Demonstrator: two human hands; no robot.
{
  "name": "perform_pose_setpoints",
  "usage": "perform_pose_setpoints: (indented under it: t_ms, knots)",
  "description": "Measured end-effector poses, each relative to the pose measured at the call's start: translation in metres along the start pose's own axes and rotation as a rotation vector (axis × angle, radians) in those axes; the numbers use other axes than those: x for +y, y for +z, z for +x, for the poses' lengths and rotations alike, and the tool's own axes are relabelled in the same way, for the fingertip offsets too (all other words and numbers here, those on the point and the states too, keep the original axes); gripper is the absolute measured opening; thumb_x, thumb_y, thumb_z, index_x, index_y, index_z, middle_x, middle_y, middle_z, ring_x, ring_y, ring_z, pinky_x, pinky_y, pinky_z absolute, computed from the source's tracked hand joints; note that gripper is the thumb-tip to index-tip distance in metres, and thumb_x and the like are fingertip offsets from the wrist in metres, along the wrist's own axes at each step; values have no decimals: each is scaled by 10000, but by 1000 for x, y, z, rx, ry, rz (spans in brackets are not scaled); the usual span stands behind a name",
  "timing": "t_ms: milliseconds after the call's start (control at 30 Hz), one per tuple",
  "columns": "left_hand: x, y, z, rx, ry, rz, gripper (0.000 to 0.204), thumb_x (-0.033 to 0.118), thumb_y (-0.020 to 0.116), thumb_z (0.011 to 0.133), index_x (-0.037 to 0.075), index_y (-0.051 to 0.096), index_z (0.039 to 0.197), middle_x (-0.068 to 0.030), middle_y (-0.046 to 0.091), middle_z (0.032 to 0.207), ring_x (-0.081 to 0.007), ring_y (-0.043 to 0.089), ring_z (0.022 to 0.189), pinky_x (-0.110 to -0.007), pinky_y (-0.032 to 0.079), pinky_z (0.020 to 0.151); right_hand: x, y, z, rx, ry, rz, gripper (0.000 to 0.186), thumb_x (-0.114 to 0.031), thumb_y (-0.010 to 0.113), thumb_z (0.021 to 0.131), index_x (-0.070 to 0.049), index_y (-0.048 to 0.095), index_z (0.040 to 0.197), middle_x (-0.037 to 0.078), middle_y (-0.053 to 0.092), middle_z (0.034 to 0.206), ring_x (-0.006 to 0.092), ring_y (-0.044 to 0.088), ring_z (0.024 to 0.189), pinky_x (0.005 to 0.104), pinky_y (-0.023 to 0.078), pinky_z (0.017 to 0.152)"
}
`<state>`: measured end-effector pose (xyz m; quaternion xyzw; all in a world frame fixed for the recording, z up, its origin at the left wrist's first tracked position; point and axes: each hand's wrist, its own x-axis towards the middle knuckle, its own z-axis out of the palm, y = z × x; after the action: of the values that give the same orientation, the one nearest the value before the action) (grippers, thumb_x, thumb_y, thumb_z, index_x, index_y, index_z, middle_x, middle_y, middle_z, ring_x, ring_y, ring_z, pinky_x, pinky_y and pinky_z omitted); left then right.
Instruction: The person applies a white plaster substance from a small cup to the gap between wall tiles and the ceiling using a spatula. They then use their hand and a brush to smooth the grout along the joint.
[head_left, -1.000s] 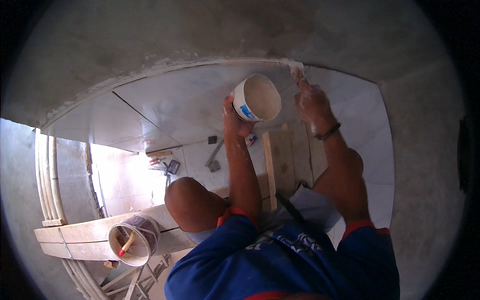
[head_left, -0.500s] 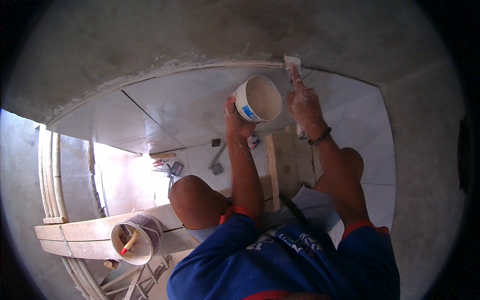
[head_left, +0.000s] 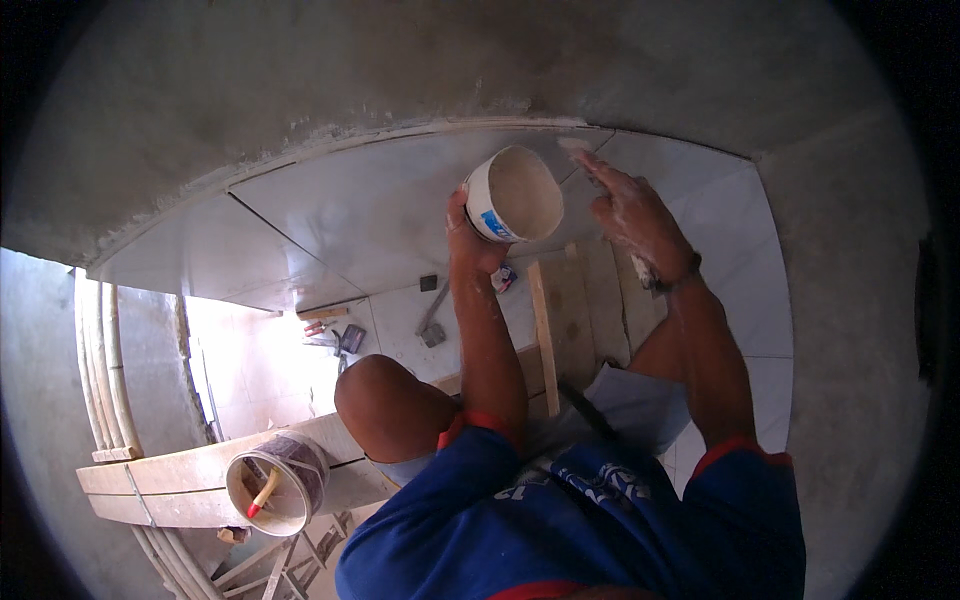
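Note:
My left hand [head_left: 470, 235] is wrapped round the side and base of a small white tub [head_left: 490, 205], tilted so its mouth shows a pale paste [head_left: 528, 195]. To its right, my right hand [head_left: 638, 215] grips a putty knife [head_left: 643, 270] whose handle end pokes out by the wrist. Its pale blade [head_left: 574, 145] lies near the upper edge of the grey-white wall tiles [head_left: 390, 180], close to a tile joint. I cannot tell whether the blade touches the tile. White smears cover the fingers. Along the tiles' top edge runs a whitish filled line [head_left: 430, 127].
A larger bucket [head_left: 310, 465] holding a yellow-handled tool with a red tip [head_left: 262, 492] stands on a plank [head_left: 130, 480] tied to poles [head_left: 98, 360]. Wooden boards [head_left: 545, 335] are between my legs. Several tools [head_left: 352, 338] lie on the tiled floor below.
My right hand has drawn the putty knife down from the tiles' top edge, the hand shifting right and nearer to me. The tub in my left hand has hardly moved.

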<state>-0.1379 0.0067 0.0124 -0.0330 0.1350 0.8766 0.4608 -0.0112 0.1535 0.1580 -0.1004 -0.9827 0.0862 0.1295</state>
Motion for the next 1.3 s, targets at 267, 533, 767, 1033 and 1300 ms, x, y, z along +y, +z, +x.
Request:
perform_pose_setpoints:
  t_ms: [267,533,767,1033,1300]
  knots:
    - [0,-7,10,-41,-25,-48,699,565,522,787,113,473,1318,-146,514,1305,-368,514,1163,-571,418,933,20,71,7,596,231,109,719,55,515,810,-19,225,1463,193,602,904,297,584,662,320,486,643]
    - [-5,-15,9,-45,5,-49,641,529,519,809,106,502,1290,-128,541,1277,-332,524,1159,-515,430,955,32,114,13,473,195,0,780,34,530,816,-17,122,1479,208,594,849,329,609,717,408,499,610]
    - [-7,-15,8,-32,13,-98,643,526,511,817,93,497,1292,-131,530,1291,-332,520,1164,-520,429,955,15,51,-6,29,326,-133,749,17,489,817,-114,173,1484,235,618,871,418,593,775,449,494,696]
    - [-4,0,12,-108,-11,-92,672,547,496,813,101,478,1316,-128,526,1296,-340,510,1175,-532,416,959,34,11,-5,-67,101,-108,727,-19,501,816,-170,233,1474,233,593,1138,408,596,813,472,487,746]
    - [7,0,-3,-81,12,-83,687,568,495,802,113,477,1317,-136,514,1305,-357,520,1156,-555,439,914,20,31,-8,166,170,-22,694,-63,546,814,-118,281,1453,208,601,986,392,610,790,446,507,736]
